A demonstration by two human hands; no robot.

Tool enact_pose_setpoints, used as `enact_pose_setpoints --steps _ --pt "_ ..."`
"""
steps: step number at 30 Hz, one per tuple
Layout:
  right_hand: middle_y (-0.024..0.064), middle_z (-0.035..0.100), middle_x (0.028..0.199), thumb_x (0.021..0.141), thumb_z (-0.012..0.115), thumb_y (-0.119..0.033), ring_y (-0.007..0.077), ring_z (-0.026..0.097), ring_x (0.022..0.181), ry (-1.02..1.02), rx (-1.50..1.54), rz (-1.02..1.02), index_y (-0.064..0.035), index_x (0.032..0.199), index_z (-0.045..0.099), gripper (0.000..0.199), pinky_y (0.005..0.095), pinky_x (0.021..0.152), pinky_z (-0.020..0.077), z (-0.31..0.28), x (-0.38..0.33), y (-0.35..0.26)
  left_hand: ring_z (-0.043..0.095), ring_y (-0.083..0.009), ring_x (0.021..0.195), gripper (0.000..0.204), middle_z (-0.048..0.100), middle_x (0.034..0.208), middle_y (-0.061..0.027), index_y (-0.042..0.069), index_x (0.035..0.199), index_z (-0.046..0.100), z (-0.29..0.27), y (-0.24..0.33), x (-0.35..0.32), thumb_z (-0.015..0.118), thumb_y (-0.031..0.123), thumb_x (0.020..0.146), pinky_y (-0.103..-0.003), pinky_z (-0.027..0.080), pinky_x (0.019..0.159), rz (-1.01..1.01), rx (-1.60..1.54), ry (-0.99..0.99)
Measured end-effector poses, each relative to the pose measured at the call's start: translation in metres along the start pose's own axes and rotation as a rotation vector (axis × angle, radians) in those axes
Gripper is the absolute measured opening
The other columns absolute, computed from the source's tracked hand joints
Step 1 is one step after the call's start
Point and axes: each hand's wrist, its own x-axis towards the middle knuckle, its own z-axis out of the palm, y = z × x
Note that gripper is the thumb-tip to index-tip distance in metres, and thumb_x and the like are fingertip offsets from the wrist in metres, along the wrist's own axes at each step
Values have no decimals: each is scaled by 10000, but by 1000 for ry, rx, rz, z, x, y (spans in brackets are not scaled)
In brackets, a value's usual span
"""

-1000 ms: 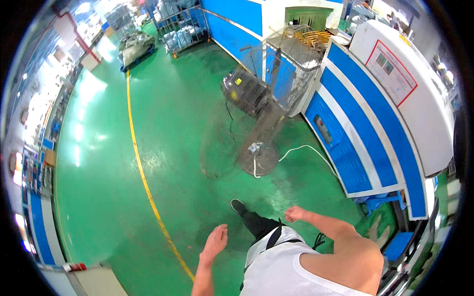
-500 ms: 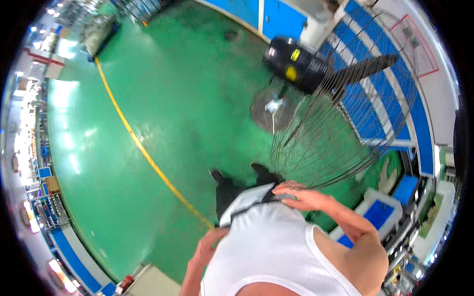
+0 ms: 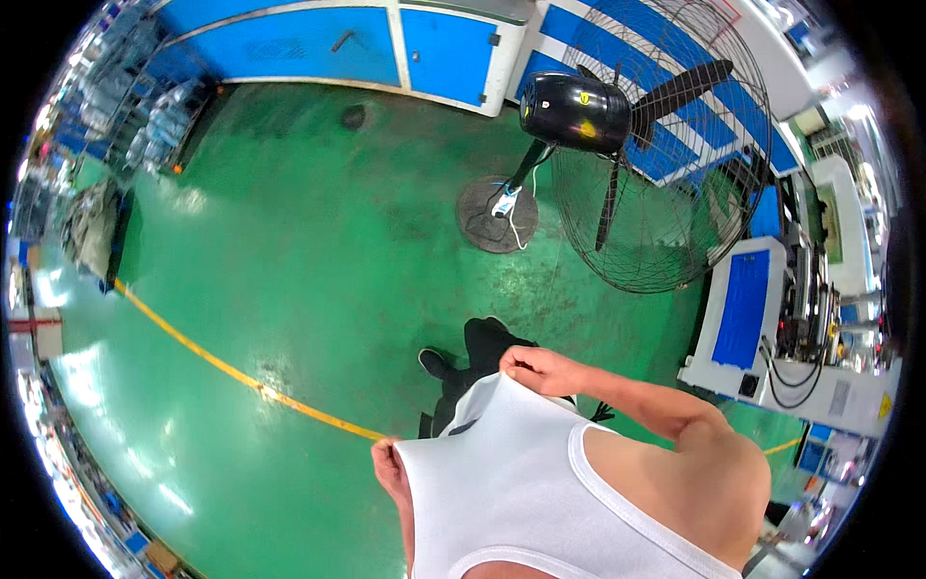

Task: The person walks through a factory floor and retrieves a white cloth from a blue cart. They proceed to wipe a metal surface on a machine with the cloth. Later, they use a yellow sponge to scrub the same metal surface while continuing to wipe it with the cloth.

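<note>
I wear a white tank top (image 3: pixel 502 463), and its front is drawn out between my two hands. My right hand (image 3: pixel 540 372) is closed on the cloth near the hem and lifts it to a peak. On the other side, my left hand (image 3: pixel 389 465) has its fingers curled on the left edge of the tank top, pulling it outward. Below the cloth show my dark trousers (image 3: pixel 461 383) and one dark shoe (image 3: pixel 436 363). The waist is mostly hidden under the stretched fabric.
A large black floor fan (image 3: pixel 576 111) with a wire cage stands ahead to the right on a round base (image 3: pixel 473 214). Blue and white cabinets (image 3: pixel 449 56) line the far side. A white and blue machine (image 3: pixel 741 309) is at right. A yellow line (image 3: pixel 241 376) crosses the green floor.
My right hand has gone from resting at the waist with fingers out to gripping the tank top. The left hand now pulls its edge outward. My view has turned rightward.
</note>
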Motion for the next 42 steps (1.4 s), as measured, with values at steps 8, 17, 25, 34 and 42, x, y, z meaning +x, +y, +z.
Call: enact_pose_setpoints --steps 8,17,25,34,42 --pt "-15 611 953 1027 564 -190 95 589 870 -144 295 -38 -54 1080 617 156 284 768 514 2 101 36 575 -116 846 70 606 970 -60 20 1044 573 4 17 142 509 18 1016 -262 488 760 131 31 -457" --pt "50 650 863 1027 589 -260 139 615 794 486 173 -236 -21 1043 623 243 323 692 514 -81 247 -8 669 -149 858 244 691 984 -81 18 1249 570 65 27 332 530 167 1060 -294 555 739 28 452 -617" --pt "82 688 848 990 577 -303 180 649 788 953 334 155 -9 1027 652 305 349 747 531 -81 218 72 662 -136 890 221 687 1030 -93 -1 1224 589 270 135 442 543 135 1057 -283 556 781 97 370 -953" --pt "68 690 922 1009 587 -312 165 665 805 1542 1011 670 -20 1032 632 297 336 666 544 44 195 82 652 -129 856 233 693 940 -75 1 1155 625 558 285 465 577 199 1044 -297 525 751 540 315 -1604" --pt "110 679 781 973 567 -232 229 662 683 1634 1540 719 -3 881 656 262 387 605 540 192 270 56 671 -444 903 547 696 942 -264 6 914 640 620 281 445 421 494 1027 -502 504 781 874 826 -1773"
